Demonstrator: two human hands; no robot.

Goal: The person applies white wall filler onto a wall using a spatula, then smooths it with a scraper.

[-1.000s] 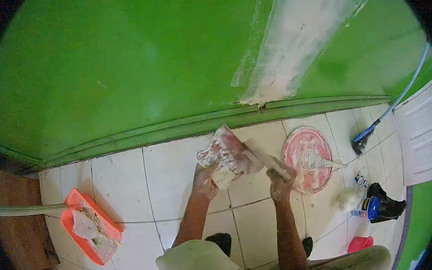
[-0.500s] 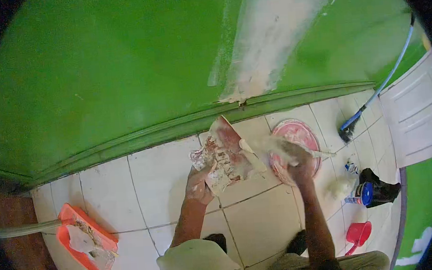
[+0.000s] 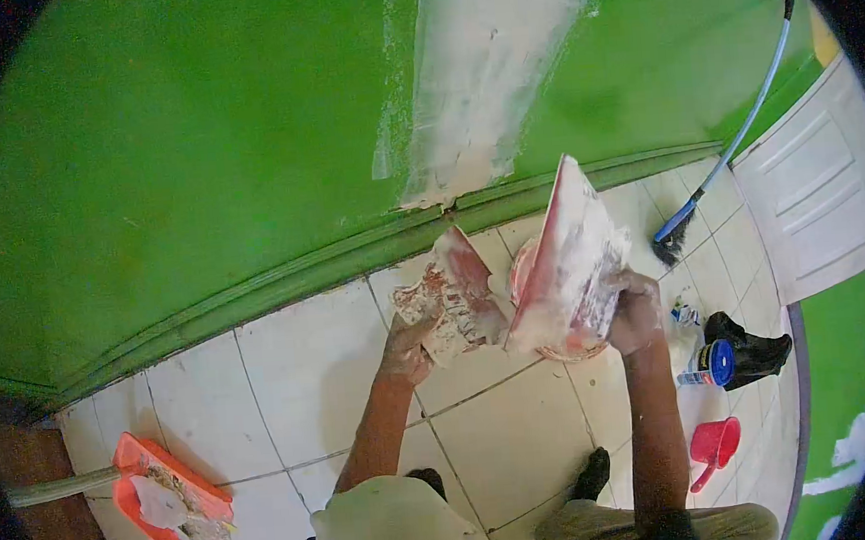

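A single head-worn fisheye camera looks steeply down, close above the hands, onto the tiled floor (image 3: 300,380) and green wall (image 3: 192,136).

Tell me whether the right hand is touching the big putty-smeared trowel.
Touching. The head view shows the right hand closed on the lower edge of the big trowel, holding it tilted up above the floor tiles.

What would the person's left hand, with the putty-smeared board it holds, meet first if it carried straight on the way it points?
Probably the green skirting at the foot of the wall, beyond the left hand and board; depth is unclear.
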